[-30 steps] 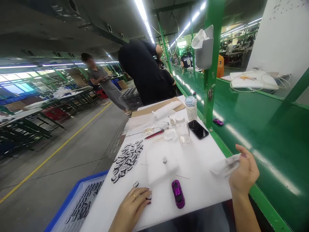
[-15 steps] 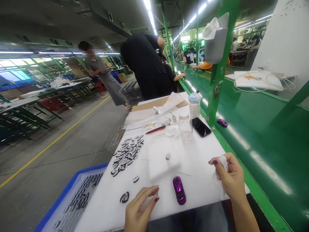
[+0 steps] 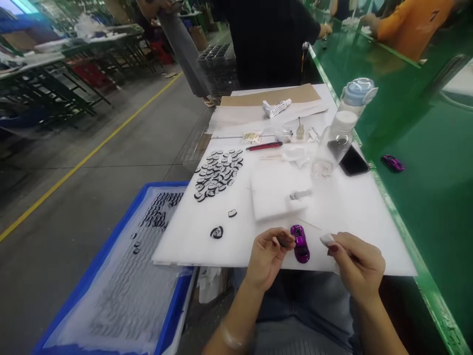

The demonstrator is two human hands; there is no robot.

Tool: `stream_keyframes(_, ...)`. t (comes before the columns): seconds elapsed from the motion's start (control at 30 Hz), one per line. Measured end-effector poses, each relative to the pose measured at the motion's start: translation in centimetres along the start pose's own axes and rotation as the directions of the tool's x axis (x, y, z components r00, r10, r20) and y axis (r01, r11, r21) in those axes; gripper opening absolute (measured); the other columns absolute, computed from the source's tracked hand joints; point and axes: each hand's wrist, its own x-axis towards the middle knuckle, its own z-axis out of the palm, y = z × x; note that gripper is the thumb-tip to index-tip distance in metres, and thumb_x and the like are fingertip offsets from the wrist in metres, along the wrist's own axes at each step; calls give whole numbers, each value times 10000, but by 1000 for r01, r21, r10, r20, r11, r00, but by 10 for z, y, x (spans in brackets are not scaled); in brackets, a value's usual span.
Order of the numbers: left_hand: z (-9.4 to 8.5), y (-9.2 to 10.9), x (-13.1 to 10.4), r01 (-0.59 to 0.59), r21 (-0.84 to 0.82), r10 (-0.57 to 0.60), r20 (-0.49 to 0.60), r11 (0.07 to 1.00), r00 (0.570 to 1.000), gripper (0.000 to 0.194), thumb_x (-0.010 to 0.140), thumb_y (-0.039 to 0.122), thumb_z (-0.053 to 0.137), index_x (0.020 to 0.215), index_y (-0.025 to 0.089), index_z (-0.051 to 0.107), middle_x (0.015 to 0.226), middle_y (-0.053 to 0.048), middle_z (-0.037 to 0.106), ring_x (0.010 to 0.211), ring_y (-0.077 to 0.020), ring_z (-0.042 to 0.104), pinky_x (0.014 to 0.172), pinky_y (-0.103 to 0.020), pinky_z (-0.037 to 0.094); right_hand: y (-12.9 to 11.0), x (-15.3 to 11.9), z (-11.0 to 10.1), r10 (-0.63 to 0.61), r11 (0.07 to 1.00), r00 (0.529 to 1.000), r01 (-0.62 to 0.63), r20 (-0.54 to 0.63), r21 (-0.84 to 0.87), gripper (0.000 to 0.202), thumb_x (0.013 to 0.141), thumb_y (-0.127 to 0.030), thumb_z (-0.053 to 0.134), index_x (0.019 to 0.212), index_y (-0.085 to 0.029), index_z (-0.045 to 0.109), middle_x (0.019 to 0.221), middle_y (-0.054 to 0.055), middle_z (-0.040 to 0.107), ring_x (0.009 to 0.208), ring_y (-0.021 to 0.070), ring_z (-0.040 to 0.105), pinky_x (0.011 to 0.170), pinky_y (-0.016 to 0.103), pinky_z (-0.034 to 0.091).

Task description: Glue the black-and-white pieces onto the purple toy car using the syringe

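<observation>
Seeing glossy, metallic-looking purple on the toy car point(image 3: 300, 245) by the near edge of the table point(image 3: 369, 217), itself showing matt white, foam-like. Finding a smooth, clear jar point(image 3: 330, 150) and a dark, glossy phone point(image 3: 354, 161) toward the right edge. Noticing dull brown cardboard point(image 3: 254, 100) along the far edge, a crinkled, shiny tube point(image 3: 278, 107) on pale papery sheets point(image 3: 238, 117), and matt white cloth point(image 3: 326, 240) in the right hand point(image 3: 359, 264).
</observation>
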Motion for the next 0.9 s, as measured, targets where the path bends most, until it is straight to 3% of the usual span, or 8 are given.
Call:
stream_keyframes(0.13,-1,1,-3,17,-25,-17,14,1000,1000,378,598,467,917,782,168,779,747,-57,727,682,-133,674,676,-223,576,-10,11,18,-136,989,987,141,89,-51,279,860,-41,610,1056,-209,714,800,27,629,634,101,597,527,196,470)
stream_keyframes(0.33,-1,1,-4,21,-39,-20,20,999,1000,350,581,425,936,779,182,780,732,-27,721,676,-110,647,678,-202,541,-19,17,40,-283,916,946,316,159,-246,181,859,-85,620,995,-156,715,914,77,559,713,119,587,551,218,499)
stream_keyframes(0.57,1,1,-3,24,-23,-23,24,999,999,342,570,416,942,750,171,786,695,-39,708,645,-109,625,643,-200,527,-25,23,23,-379,800,872,477,309,-365,120,860,-104,617,957,-166,651,836,41,571,617,93,501,523,225,445)
stream_keyframes(0.73,1,3,-3,37,-7,-37,46,999,998,331,576,430,937,762,199,790,682,-22,708,642,-105,632,650,-197,533,-24,28,28,-364,823,885,451,290,-344,138,874,-99,615,995,-148,662,858,55,567,650,98,532,552,223,461)
stream_keyframes(0.9,2,5,-3,31,22,-32,22,999,999,345,570,440,936,742,182,784,695,-34,711,632,-111,629,643,-209,544,-23,30,28,-392,800,836,516,384,-306,103,881,-120,570,941,-158,646,814,42,570,617,103,502,530,246,431)
